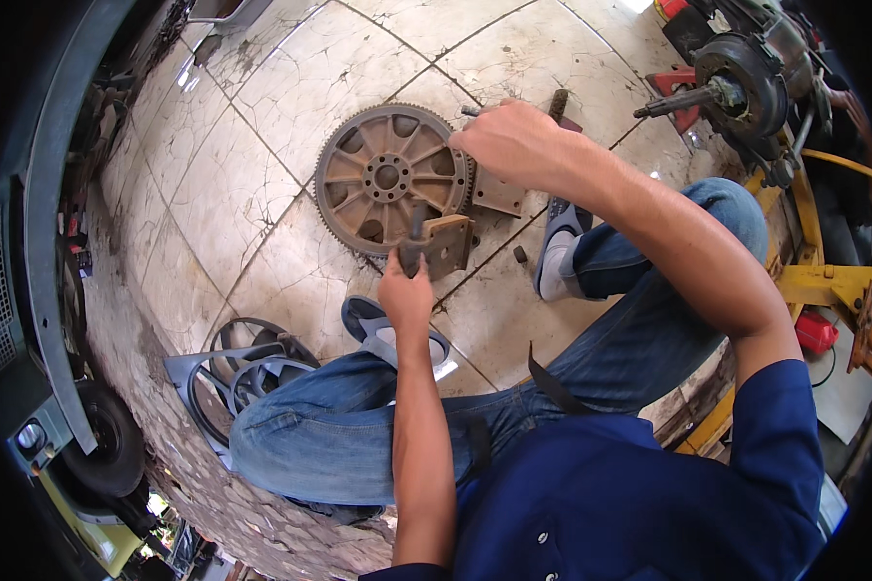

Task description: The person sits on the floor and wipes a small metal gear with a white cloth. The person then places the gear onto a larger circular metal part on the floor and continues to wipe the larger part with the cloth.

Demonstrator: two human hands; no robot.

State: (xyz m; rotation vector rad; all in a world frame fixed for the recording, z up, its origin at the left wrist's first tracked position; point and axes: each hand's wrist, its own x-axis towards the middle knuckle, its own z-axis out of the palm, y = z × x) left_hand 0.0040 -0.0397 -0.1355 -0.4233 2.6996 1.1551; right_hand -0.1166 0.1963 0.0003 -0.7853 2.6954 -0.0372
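A rusty toothed flywheel [344, 198] lies flat on the tiles in front of me. My left hand [406, 289], closed, holds a short dark metal rod [414, 254] at the flywheel's near edge. Right beside it is a rusty metal bracket [448, 246] with a hole, resting against the rim. Above the flywheel's far right edge, my right hand [515, 143] is clenched; a dark tip pokes out on its left, but the rest of what it grips is hidden. A second flat metal plate [499, 197] lies partly under my right wrist.
Dark cylinder [558, 105] beyond my right wrist; small dark piece [520, 254] near my right foot. Grey fan shroud [247, 373] by my left knee. Axle hub [736, 92] and yellow metal frame [814, 281] on the right; a vehicle with a tyre [107, 436] on the left.
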